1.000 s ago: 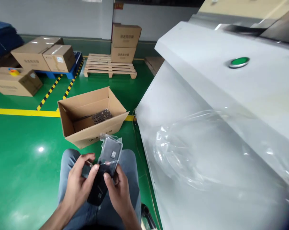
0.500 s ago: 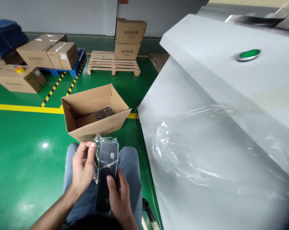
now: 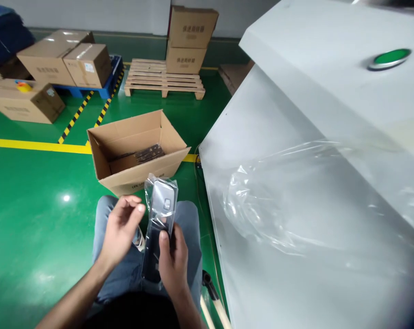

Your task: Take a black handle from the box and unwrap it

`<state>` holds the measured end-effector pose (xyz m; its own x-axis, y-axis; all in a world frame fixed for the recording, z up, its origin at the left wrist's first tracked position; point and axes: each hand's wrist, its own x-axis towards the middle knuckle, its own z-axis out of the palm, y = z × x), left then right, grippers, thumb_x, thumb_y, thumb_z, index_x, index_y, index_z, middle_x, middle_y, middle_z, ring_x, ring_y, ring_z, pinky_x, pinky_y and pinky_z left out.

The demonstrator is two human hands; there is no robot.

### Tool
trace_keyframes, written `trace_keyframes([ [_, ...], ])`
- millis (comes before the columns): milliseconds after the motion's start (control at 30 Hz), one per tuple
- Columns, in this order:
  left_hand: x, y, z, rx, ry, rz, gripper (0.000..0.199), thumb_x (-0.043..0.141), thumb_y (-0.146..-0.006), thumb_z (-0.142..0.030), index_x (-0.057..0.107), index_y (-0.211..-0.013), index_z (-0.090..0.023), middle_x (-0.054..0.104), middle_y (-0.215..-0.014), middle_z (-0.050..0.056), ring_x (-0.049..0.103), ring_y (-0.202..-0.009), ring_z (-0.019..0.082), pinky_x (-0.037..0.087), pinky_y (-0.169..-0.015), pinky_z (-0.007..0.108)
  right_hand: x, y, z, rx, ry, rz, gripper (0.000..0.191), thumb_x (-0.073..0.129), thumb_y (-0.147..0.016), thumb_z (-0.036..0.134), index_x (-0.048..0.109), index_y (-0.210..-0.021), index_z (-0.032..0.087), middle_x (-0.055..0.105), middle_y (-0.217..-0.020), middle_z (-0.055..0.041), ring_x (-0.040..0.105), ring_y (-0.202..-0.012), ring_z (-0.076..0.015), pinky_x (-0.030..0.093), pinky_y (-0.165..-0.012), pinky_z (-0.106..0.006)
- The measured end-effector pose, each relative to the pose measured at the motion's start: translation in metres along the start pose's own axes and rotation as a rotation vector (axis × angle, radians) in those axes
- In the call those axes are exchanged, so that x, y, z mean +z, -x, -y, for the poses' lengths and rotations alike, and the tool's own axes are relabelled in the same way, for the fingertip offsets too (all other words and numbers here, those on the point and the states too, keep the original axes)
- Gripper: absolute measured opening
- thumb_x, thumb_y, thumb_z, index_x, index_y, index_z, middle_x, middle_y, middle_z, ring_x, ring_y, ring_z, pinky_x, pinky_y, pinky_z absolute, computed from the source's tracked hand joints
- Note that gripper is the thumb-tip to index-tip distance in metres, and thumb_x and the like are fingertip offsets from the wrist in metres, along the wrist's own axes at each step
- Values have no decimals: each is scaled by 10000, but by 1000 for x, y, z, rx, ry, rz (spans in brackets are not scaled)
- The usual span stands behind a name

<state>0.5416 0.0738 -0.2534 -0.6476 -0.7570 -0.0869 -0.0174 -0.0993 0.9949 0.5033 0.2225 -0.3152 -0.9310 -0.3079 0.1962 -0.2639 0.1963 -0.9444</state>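
"What stands on the wooden pallet (image 3: 145, 82)?"
"Two stacked cartons (image 3: 193, 28), at its right end."
"And left of that?"
"A blue pallet (image 3: 108, 90) bearing taped boxes (image 3: 44, 57). In front, a floor carton (image 3: 17, 109) with a small yellow-and-red object (image 3: 23, 87) on top."
"Any floor markings?"
"Black-and-yellow striped tape (image 3: 74, 122) and a solid yellow line (image 3: 39, 145), on green floor (image 3: 29, 196)."
"On the right?"
"A green oval button (image 3: 392, 56) in a metallic rim."

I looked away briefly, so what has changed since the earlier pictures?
The left hand appears to have let go of the clear bag, just left of it. The right hand still grips the bagged black piece; the open carton stays on the floor.
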Motion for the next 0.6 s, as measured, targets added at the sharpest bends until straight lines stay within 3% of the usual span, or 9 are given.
trace_keyframes([
  [233, 20, 20, 15, 8, -62, -32, 399, 740, -966, -604, 714, -902, -210, 703, -825, -1, 621, -750, 146, 521, -714, 237, 12, 6, 6, 34, -53, -30, 358, 604, -1064, 479, 738, -1256, 208, 843, -1112, -119, 812, -959, -231, 689, -810, -339],
  [600, 25, 19, 14, -103, 65, -30, 454, 757, -922, -657, 681, -849, -215, 652, -803, -14, 579, -768, 149, 505, -739, 244, 12, 11, 10, 95, -83, -34, 368, 607, -1068, 475, 723, -1276, 195, 844, -1139, -136, 819, -980, -241, 699, -822, -358],
])
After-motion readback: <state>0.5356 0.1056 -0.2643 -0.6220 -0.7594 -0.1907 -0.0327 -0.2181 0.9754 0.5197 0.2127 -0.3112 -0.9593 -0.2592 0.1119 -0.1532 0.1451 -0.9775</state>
